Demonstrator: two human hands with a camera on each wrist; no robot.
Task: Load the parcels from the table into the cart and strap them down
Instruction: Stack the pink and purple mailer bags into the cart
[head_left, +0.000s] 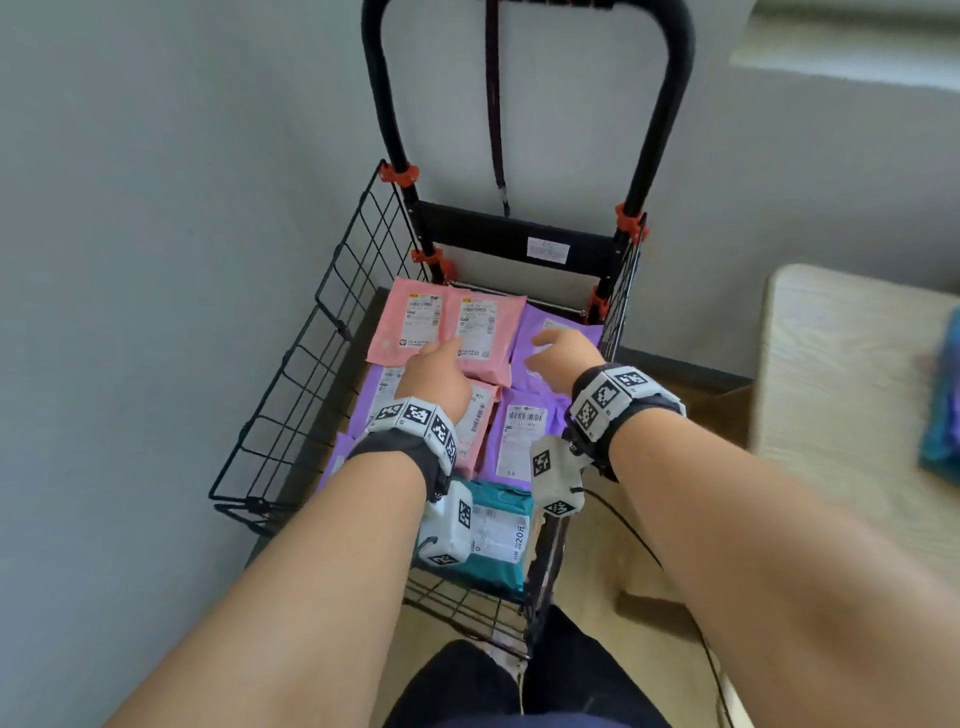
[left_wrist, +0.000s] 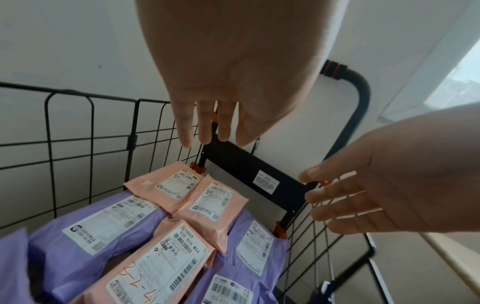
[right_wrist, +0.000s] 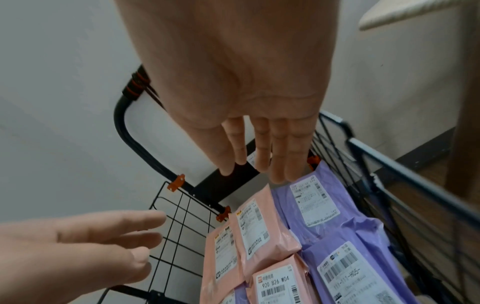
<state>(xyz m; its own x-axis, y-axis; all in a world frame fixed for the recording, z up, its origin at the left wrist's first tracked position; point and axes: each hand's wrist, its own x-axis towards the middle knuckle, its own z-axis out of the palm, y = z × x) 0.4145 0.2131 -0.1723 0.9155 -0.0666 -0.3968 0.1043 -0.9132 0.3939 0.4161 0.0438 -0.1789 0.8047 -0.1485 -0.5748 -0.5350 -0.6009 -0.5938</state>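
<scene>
Currently both hands are over the cart (head_left: 291, 395), side by side, apart from each other, neither holding anything. Left hand (head_left: 434, 379) has fingers straight and loosely spread, hovering above the parcels; right hand (head_left: 563, 356) likewise, fingers relaxed and a little fanned. From the wrist views there is a clear gap between fingertips and the bags below, so no contact that I can see.

Parcels are in the cart basket under the hands: two pink parcels (head_left: 441, 327) lie just ahead of the left hand's fingers, overlapping each other; a third pink one (left_wrist: 161, 265) sits below the left wrist. Purple parcels (head_left: 524, 431) are under and behind the right hand, plus more purple to the left of the left hand. A teal parcel (head_left: 493, 535) lies behind both wrists, nearest the person.

Strap (head_left: 493, 104) hangs loose from the cart handle (head_left: 670, 104), well ahead of both hands, not over the parcels.

Table (head_left: 831, 374) stands off to the right of the right hand, with a blurred blue item (head_left: 943, 395) on it.
</scene>
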